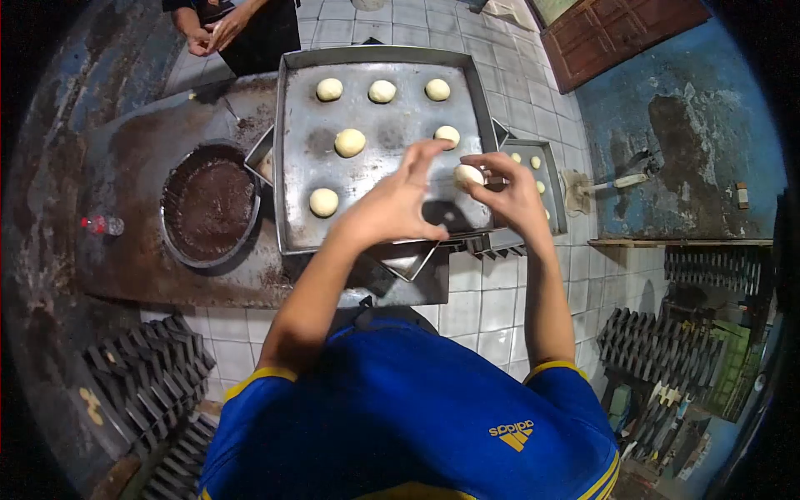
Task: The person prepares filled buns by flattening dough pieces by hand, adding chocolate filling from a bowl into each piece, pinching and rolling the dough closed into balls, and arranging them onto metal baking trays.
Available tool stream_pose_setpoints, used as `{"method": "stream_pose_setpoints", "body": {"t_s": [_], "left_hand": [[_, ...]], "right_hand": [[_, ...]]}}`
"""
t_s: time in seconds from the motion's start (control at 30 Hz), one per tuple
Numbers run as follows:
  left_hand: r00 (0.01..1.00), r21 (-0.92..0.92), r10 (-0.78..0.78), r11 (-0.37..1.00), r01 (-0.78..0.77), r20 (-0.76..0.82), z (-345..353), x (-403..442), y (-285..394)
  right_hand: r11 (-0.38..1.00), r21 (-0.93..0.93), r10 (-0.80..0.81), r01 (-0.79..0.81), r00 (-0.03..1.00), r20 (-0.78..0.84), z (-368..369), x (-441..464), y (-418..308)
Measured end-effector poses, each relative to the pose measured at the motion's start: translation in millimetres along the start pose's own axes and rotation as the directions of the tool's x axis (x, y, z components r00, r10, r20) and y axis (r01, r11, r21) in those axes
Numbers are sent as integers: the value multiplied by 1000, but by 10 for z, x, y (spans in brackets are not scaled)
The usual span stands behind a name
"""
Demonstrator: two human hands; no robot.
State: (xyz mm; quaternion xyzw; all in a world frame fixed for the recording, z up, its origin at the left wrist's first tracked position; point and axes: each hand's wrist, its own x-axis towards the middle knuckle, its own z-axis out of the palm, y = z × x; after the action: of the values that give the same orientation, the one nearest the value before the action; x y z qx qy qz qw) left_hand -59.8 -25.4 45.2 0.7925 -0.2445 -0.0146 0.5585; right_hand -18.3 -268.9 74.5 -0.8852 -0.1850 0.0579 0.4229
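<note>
My right hand point(515, 198) pinches a pale dough ball point(468, 176) between thumb and fingers above the right front part of a metal baking tray point(387, 171). My left hand point(390, 207) hovers over the tray's front, fingers and thumb spread apart, holding nothing. Several round dough balls rest spaced out on the tray, among them one at the left front point(323, 202) and one in the middle point(350, 142). Another dough ball point(447, 137) sits just beyond my left fingertips. Part of the tray's front edge is hidden behind my left hand and wrist.
A round basin point(169, 229) with a dark brown mass stands left on the stained table point(125, 167), near a red-capped bottle point(102, 225). Another tray point(557, 187) with dough pieces lies to the right. Opposite, another person's hands point(218, 35) are together. Dark metal racks point(150, 367) stand below.
</note>
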Motion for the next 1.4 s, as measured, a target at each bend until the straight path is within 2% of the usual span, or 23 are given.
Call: {"method": "stream_pose_setpoints", "body": {"t_s": [0.07,0.1,0.17,0.23,0.33,0.4,0.43,0.47,0.5,0.53,0.6,0.63,0.67,0.73,0.8,0.87,0.9,1.07,1.13,1.2,1.27,1.33,1.4], "left_hand": [[988,94,-140,985,145,-60,-103,-165,-264],[989,93,-139,985,143,-55,-199,-240,-293],[924,-37,-380,925,379,-44,-333,-450,-299],[918,-62,-389,921,385,-76,-418,-703,-435],[863,-177,-453,890,421,-224,-584,-1064,-463],[825,-336,-443,882,330,-352,-668,-1367,-490],[781,-350,-474,871,346,-407,-741,-1502,-392],[732,-365,-502,859,359,-461,-819,-1650,-296],[691,-355,-490,869,344,-531,-872,-1849,-331],[641,-344,-479,878,334,-600,-930,-2067,-397],[530,-364,-497,867,341,-687,-1028,-2466,-496],[460,-379,-539,836,398,-705,-1062,-2584,-476],[450,-373,-541,832,410,-710,-1068,-2682,-500],[390,-413,-573,807,421,-721,-1122,-2780,-579],[446,-371,-503,859,352,-740,-1105,-2701,-566],[494,-354,-429,903,242,-756,-1098,-2555,-522],[479,-403,-481,876,263,-734,-1122,-2459,-380],[571,-517,-508,840,162,-645,-1217,-2216,-290],[622,-537,-463,840,80,-631,-1253,-2044,-413],[606,-618,-543,779,106,-581,-1250,-1864,-601],[596,-648,-569,754,104,-566,-1257,-1645,-668],[669,-607,-479,793,51,-569,-1361,-1536,-624],[560,-480,-412,877,30,-718,-1439,-1483,-577]], "right_hand": [[997,31,63,-64,998,31,85,65,335],[987,-158,38,-13,987,155,161,95,510],[884,-431,-53,180,955,291,395,44,840],[632,-626,-193,457,875,444,632,103,1125],[628,-609,-255,484,868,427,730,107,1269],[655,-608,-152,449,866,476,637,250,1282],[944,-296,19,147,870,492,514,339,1223],[971,60,157,-229,811,563,399,427,1195],[769,487,78,-414,817,572,304,511,1210],[774,530,112,-346,899,423,250,599,1081],[995,96,-16,-12,958,287,312,761,803],[967,-109,-187,230,934,304,371,810,484],[910,-151,-321,386,887,331,525,889,326],[842,-187,-398,506,816,419,972,1109,217],[809,-210,-421,549,790,446,1331,1277,45],[735,-462,-218,497,817,534,1644,1415,-44],[658,-495,-390,568,819,422,1848,1452,105],[560,-647,-319,518,855,408,2073,1739,21],[925,-316,34,210,784,619,1824,1942,-247],[974,151,12,-168,706,708,1797,1833,-356],[919,347,-104,-185,737,667,1899,1430,-959],[970,239,-141,31,877,459,2123,1021,-1521],[949,314,-136,26,932,335,2385,748,-1845]]}}
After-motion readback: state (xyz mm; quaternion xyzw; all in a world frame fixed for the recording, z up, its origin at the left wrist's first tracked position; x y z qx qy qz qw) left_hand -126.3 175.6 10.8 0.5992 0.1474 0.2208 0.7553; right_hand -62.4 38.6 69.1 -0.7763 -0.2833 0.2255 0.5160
